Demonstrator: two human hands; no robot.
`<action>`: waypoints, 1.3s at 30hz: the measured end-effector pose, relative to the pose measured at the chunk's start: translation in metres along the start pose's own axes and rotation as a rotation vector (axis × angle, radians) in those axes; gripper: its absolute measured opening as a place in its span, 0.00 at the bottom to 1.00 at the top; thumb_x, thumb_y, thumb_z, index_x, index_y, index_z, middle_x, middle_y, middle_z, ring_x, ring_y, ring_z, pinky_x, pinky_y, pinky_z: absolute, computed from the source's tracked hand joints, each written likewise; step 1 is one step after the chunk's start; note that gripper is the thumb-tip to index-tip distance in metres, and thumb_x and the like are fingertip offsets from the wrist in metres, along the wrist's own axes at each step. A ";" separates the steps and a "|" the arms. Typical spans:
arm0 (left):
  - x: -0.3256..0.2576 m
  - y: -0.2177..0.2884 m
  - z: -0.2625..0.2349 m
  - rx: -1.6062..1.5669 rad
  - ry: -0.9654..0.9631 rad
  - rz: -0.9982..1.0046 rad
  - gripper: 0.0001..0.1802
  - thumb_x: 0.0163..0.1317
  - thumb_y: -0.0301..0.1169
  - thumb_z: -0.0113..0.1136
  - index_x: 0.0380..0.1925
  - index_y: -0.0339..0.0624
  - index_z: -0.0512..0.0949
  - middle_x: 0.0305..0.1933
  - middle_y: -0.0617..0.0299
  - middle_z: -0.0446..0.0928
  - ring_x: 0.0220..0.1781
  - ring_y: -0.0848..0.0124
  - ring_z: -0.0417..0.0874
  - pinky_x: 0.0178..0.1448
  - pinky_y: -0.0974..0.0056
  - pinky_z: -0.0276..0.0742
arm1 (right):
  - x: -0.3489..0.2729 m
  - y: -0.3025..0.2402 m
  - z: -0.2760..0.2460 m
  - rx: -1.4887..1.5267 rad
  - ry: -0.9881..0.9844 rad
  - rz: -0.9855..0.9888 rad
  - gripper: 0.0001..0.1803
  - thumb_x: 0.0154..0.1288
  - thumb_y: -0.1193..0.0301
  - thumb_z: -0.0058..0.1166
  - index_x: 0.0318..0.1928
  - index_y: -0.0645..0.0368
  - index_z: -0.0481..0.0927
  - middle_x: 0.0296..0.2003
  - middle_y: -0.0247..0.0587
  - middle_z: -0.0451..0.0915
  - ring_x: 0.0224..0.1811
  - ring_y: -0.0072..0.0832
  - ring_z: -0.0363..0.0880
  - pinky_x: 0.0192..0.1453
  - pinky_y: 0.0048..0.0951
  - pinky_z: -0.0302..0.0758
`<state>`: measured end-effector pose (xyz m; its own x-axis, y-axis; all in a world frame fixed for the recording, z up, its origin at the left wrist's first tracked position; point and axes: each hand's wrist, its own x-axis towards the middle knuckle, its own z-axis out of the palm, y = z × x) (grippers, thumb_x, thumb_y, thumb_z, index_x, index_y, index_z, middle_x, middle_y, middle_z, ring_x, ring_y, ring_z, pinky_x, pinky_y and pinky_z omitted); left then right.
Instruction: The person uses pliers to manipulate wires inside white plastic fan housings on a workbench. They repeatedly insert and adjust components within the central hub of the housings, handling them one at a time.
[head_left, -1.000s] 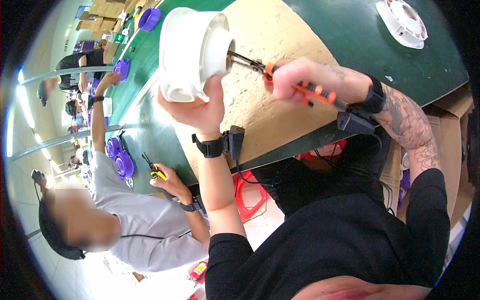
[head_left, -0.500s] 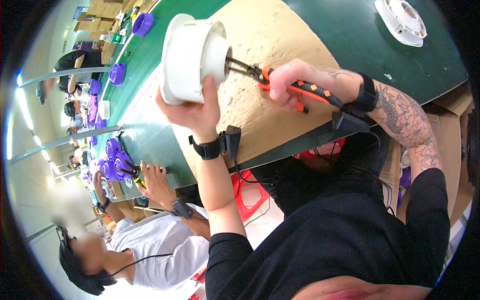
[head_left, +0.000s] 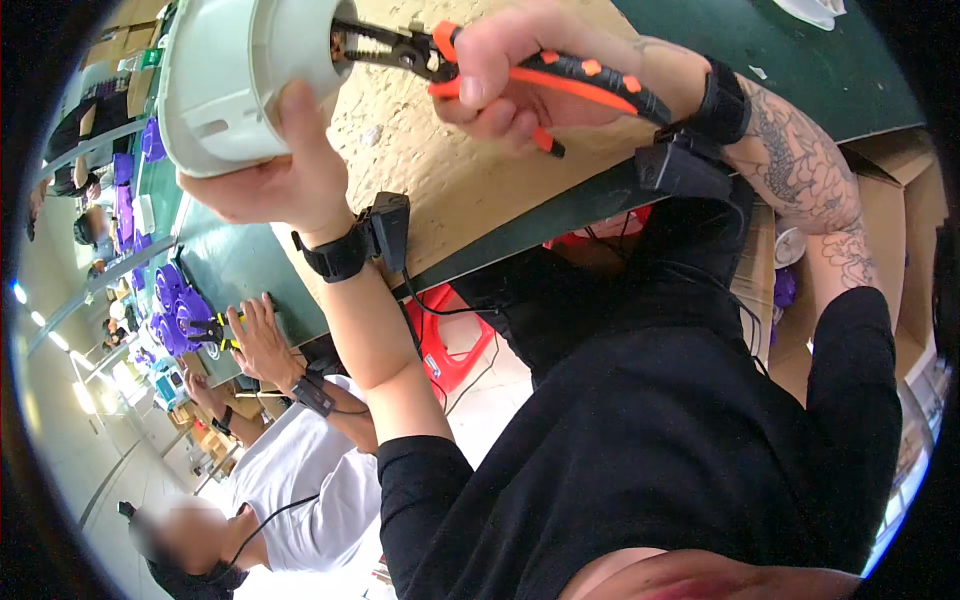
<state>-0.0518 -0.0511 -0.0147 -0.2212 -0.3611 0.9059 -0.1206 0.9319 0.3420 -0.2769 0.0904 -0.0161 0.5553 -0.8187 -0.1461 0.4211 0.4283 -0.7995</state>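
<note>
My left hand (head_left: 275,175) grips a white round plastic housing (head_left: 245,80), held up close to the camera with its open middle facing right. My right hand (head_left: 510,70) is closed on orange-and-black pliers (head_left: 520,70); their dark jaws reach into the housing's middle, where small metal parts show. Both wrists wear black bands with small black boxes attached.
A tan board (head_left: 440,170) lies on the green bench (head_left: 240,265) beneath my hands. A co-worker in a white shirt (head_left: 300,480) sits to my left, with hands (head_left: 255,335) near purple parts (head_left: 180,320). A red stool (head_left: 455,335) stands under the bench. Cardboard boxes (head_left: 900,200) stand at right.
The housing and pliers have come much closer to the camera and higher in the picture. The co-worker has leaned further in toward the bench.
</note>
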 end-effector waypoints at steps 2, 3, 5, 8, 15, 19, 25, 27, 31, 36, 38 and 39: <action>0.004 -0.001 0.007 -0.118 0.035 0.000 0.38 0.52 0.31 0.81 0.57 0.30 0.68 0.58 0.46 0.79 0.55 0.57 0.85 0.59 0.53 0.87 | -0.007 0.026 0.005 0.079 0.091 -0.304 0.14 0.60 0.59 0.62 0.31 0.56 0.77 0.22 0.28 0.70 0.22 0.21 0.72 0.24 0.24 0.70; 0.004 0.000 0.008 -0.170 0.052 -0.005 0.38 0.52 0.31 0.81 0.58 0.30 0.68 0.58 0.46 0.78 0.55 0.57 0.85 0.58 0.53 0.87 | -0.015 0.010 0.006 0.006 0.049 -0.184 0.15 0.60 0.58 0.63 0.33 0.58 0.78 0.23 0.30 0.72 0.24 0.21 0.74 0.26 0.26 0.72; 0.004 0.015 0.021 -0.293 0.074 0.005 0.39 0.51 0.31 0.82 0.58 0.30 0.69 0.58 0.46 0.79 0.55 0.57 0.85 0.59 0.54 0.87 | -0.034 -0.029 0.008 -0.278 0.087 -0.064 0.19 0.59 0.57 0.65 0.36 0.62 0.79 0.24 0.36 0.76 0.28 0.24 0.79 0.31 0.29 0.76; 0.004 0.029 0.032 -0.229 0.038 -0.055 0.40 0.51 0.32 0.82 0.59 0.30 0.69 0.58 0.46 0.79 0.55 0.58 0.85 0.59 0.56 0.86 | -0.046 -0.020 0.027 -1.165 0.601 -0.254 0.26 0.57 0.55 0.66 0.39 0.69 0.80 0.25 0.51 0.80 0.32 0.40 0.85 0.38 0.39 0.80; 0.004 0.067 0.049 -0.190 0.063 -0.045 0.40 0.52 0.30 0.80 0.61 0.30 0.68 0.60 0.44 0.78 0.57 0.57 0.84 0.60 0.55 0.84 | -0.062 0.023 -0.004 -0.502 0.271 -0.269 0.22 0.56 0.53 0.61 0.40 0.60 0.82 0.25 0.31 0.75 0.27 0.21 0.74 0.32 0.25 0.70; 0.008 0.073 0.043 -0.064 -0.111 0.036 0.45 0.51 0.32 0.80 0.65 0.30 0.63 0.63 0.42 0.75 0.61 0.54 0.81 0.62 0.52 0.83 | -0.078 0.033 -0.016 0.107 -0.048 -0.091 0.24 0.56 0.54 0.62 0.44 0.61 0.79 0.29 0.34 0.76 0.30 0.24 0.75 0.37 0.26 0.70; 0.007 0.119 0.085 -0.205 -0.008 -0.130 0.46 0.52 0.33 0.81 0.65 0.32 0.62 0.63 0.45 0.74 0.63 0.55 0.80 0.64 0.52 0.83 | -0.124 0.001 0.009 -1.236 0.813 -0.186 0.29 0.53 0.53 0.65 0.44 0.68 0.78 0.31 0.54 0.79 0.35 0.48 0.80 0.42 0.44 0.76; 0.006 0.126 0.087 -0.153 -0.028 -0.193 0.45 0.53 0.31 0.81 0.64 0.32 0.62 0.62 0.45 0.75 0.62 0.54 0.81 0.63 0.52 0.84 | -0.135 0.001 0.008 -1.316 0.864 -0.262 0.30 0.53 0.54 0.66 0.45 0.68 0.79 0.30 0.52 0.79 0.35 0.47 0.80 0.42 0.43 0.76; 0.002 0.132 0.093 -0.196 0.059 -0.165 0.40 0.54 0.31 0.80 0.60 0.32 0.64 0.61 0.45 0.75 0.60 0.54 0.82 0.62 0.53 0.86 | -0.146 -0.014 0.004 -0.893 0.493 -0.029 0.25 0.55 0.56 0.64 0.43 0.65 0.78 0.28 0.40 0.74 0.30 0.34 0.77 0.38 0.34 0.73; 0.009 0.124 0.089 -0.198 0.034 -0.064 0.43 0.55 0.34 0.79 0.64 0.35 0.60 0.61 0.41 0.74 0.60 0.52 0.82 0.61 0.50 0.86 | -0.135 0.007 -0.013 0.169 -0.087 -0.028 0.22 0.58 0.55 0.61 0.41 0.62 0.80 0.27 0.27 0.73 0.25 0.18 0.67 0.32 0.21 0.66; 0.007 0.120 0.091 -0.263 0.048 -0.066 0.43 0.55 0.33 0.78 0.64 0.34 0.61 0.61 0.42 0.74 0.61 0.53 0.81 0.62 0.50 0.85 | -0.129 0.012 -0.016 -0.352 0.292 -0.044 0.23 0.56 0.55 0.62 0.41 0.63 0.81 0.26 0.30 0.74 0.25 0.21 0.70 0.33 0.24 0.68; 0.012 0.117 0.088 -0.297 0.066 -0.047 0.43 0.55 0.32 0.78 0.64 0.34 0.62 0.61 0.42 0.74 0.61 0.53 0.81 0.63 0.50 0.85 | -0.123 0.006 -0.014 -0.635 0.478 -0.063 0.23 0.56 0.55 0.62 0.41 0.63 0.81 0.26 0.32 0.74 0.26 0.23 0.71 0.33 0.26 0.69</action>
<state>-0.1542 0.0502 0.0141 -0.1575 -0.4106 0.8981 0.1613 0.8866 0.4336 -0.3528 0.1885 -0.0111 0.1160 -0.9710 -0.2088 -0.1281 0.1939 -0.9726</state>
